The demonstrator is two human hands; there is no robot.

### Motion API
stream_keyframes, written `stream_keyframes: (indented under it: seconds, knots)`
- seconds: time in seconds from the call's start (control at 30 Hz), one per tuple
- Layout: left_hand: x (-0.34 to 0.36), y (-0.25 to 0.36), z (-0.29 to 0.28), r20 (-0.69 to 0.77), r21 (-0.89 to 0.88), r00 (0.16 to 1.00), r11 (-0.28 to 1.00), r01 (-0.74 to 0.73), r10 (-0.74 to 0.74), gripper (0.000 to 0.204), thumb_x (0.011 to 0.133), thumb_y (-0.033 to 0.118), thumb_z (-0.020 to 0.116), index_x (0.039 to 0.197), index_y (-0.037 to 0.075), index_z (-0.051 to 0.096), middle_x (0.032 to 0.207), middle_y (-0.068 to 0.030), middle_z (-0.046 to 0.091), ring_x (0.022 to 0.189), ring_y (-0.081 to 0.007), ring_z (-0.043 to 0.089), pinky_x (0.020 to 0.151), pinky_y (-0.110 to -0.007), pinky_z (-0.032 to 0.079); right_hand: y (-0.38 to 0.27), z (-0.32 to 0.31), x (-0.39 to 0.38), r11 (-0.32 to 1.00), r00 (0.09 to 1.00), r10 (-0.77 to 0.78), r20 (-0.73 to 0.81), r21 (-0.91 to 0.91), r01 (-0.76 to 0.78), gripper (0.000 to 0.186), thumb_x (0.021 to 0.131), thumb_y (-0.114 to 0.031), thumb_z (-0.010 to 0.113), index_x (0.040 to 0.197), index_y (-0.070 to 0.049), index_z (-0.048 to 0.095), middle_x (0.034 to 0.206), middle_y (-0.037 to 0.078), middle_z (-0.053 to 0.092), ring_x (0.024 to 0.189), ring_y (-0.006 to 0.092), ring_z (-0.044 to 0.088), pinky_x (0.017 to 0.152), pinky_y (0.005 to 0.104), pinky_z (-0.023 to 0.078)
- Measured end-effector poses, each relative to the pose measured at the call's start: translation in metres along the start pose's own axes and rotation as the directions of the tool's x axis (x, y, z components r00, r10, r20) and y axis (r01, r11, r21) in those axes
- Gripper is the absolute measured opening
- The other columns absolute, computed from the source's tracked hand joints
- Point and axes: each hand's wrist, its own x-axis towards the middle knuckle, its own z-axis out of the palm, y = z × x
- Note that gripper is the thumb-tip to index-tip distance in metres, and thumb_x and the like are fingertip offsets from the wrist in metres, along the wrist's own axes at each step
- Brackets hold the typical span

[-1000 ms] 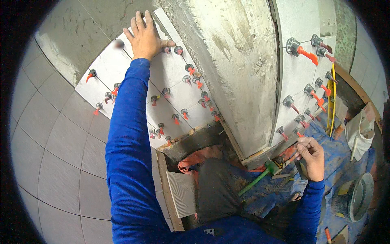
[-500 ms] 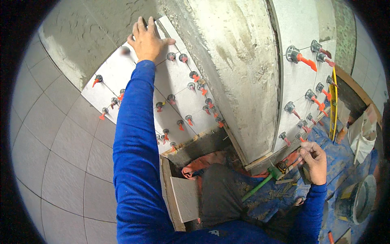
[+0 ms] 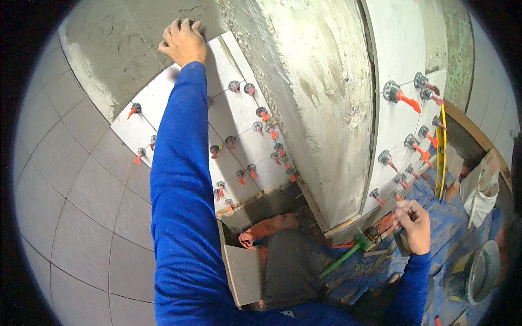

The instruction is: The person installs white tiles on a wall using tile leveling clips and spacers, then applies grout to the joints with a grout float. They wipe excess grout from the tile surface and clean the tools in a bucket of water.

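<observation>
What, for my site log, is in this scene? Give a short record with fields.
Left hand: fingers curled, at the upper edge of the left-hand tiles; holding anything: unclear
Right hand: fingertips pinched, by the lower end of the right-hand tiles; holding anything: unclear
On tiles: dark discs with orange handles
Upper left: grey mortar
Lower right: blue sheet, green-handled tool, bucket

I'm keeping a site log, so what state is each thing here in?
Left hand: fingers bent, contents unclear.
Right hand: thumb and fingers pinched together, contents unclear.
White tiles: laid edge to edge.
Tile clips: fitted along joints.
Grey mortar: spread, partly uncovered.
Bucket: lidless.
Green-handled tool: lying down.
White bag: crumpled.
Blue sheet: spread out, soiled.
</observation>
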Motion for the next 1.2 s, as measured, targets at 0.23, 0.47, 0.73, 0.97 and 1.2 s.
stream_keyframes:
  seconds: [0.23, 0.47, 0.73, 0.97, 1.2]
  knots:
    - [-0.052, 0.0, -0.026, 0.078, -0.29, 0.823, 0.802, -0.522, 0.563, 0.055, 0.106, 0.032, 0.05, 0.157, 0.016, 0.038, 0.162, -0.006, 0.04, 0.153, -0.0242, 0.031, 0.124, -0.053, 0.021, -0.003, -0.002, -0.002, 0.999, 0.999, -0.035, -0.007, -0.026, 0.035, 0.022, 0.095, -0.013, 0.072, 0.113, -0.002, 0.065, 0.094, 0.004, 0.07, 0.072, 0.0109, 0.062, 0.064, 0.0253, 0.05]
    - [-0.077, -0.012, -0.045, 0.313, -0.133, 0.693, 0.752, -0.646, 0.65, 0.06, 0.106, 0.037, 0.047, 0.16, 0.016, 0.031, 0.166, -0.0031, 0.032, 0.155, -0.0217, 0.025, 0.127, -0.054, 0.015, 0.002, 0.003, -0.002, 0.999, 1.0, -0.018, 0.006, -0.037, 0.019, 0.02, 0.096, -0.008, 0.069, 0.114, 0.0, 0.065, 0.093, 0.004, 0.07, 0.073, 0.0113, 0.062, 0.067, 0.0264, 0.049]
    - [-0.09, -0.026, -0.071, 0.404, -0.407, 0.551, 0.682, -0.607, 0.731, 0.055, 0.106, 0.038, 0.044, 0.158, 0.02, 0.037, 0.158, -0.0109, 0.045, 0.148, -0.0248, 0.039, 0.129, -0.052, 0.011, 0.005, -0.001, -0.003, 1.0, 0.999, -0.02, 0.025, 0.0, 0.02, 0.018, 0.096, -0.007, 0.068, 0.112, 0.0, 0.065, 0.091, 0.004, 0.07, 0.074, 0.0118, 0.062, 0.069, 0.0263, 0.049]
    - [-0.053, -0.009, -0.072, 0.323, -0.487, 0.923, 0.873, -0.027, 0.209, 0.026, 0.092, 0.028, 0.062, 0.104, 0.009, 0.075, 0.103, -0.0175, 0.074, 0.101, -0.0372, 0.069, 0.087, -0.048, 0.053, 0.004, -0.009, -0.007, 0.996, 0.999, -0.029, -0.038, -0.083, 0.025, 0.018, 0.098, -0.01, 0.067, 0.113, -0.001, 0.065, 0.09, 0.002, 0.069, 0.072, 0.0099, 0.062, 0.064, 0.0253, 0.048]
    - [-0.036, 0.02, -0.048, 0.516, -0.258, 0.847, 0.919, 0.297, -0.129, 0.03, 0.086, 0.038, 0.072, 0.103, 0.013, 0.072, 0.106, -0.0153, 0.074, 0.102, -0.0369, 0.069, 0.084, -0.048, 0.054, 0.007, -0.013, -0.006, 0.995, 0.998, -0.063, -0.01, -0.075, 0.063, 0.02, 0.098, -0.012, 0.067, 0.115, 0.0, 0.065, 0.09, 0.002, 0.069, 0.073, 0.0096, 0.063, 0.065, 0.0255, 0.049]
